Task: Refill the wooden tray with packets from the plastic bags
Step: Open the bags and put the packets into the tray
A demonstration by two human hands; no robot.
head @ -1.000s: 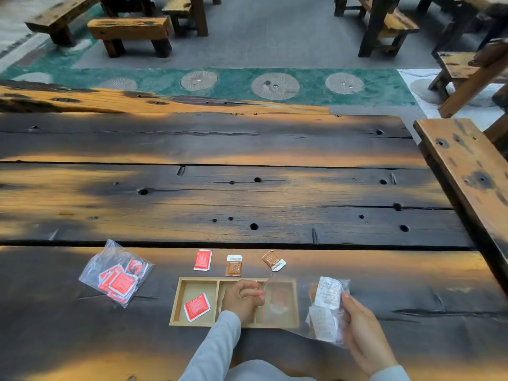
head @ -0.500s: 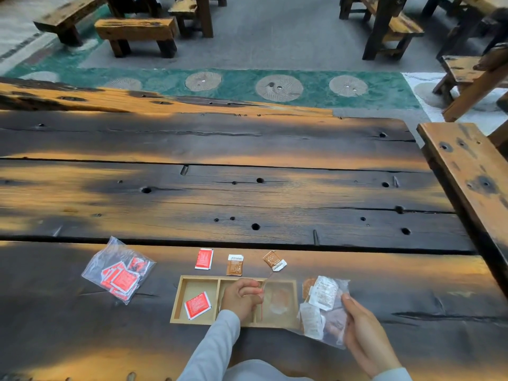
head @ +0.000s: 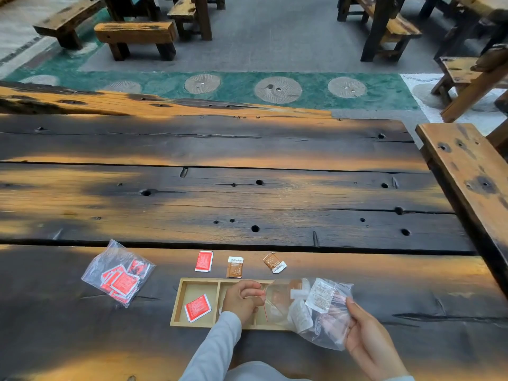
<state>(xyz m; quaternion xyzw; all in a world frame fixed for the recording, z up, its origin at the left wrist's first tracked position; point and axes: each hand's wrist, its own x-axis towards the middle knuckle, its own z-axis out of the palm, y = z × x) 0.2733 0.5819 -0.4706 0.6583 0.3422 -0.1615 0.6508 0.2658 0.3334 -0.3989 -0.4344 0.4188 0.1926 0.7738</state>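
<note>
A light wooden tray (head: 180,303) with three compartments lies near the table's front edge. One red packet (head: 197,308) rests in its left compartment. My left hand (head: 242,299) hovers over the middle compartment and pinches the open end of a clear plastic bag (head: 316,312) holding brown and white packets. My right hand (head: 368,339) grips the bag's other end, lifting it over the tray's right compartment. A second clear bag (head: 116,273) of red packets lies on the table to the left.
Three loose packets lie just behind the tray: a red one (head: 204,260), a brown one (head: 235,267) and a tilted brown one (head: 274,262). A wooden bench (head: 472,182) runs along the table's right side. More benches and tables stand beyond.
My right hand has swung the bag of brown and white packets leftward over the tray's right compartment and tipped it. My left hand has stayed over the middle compartment.
</note>
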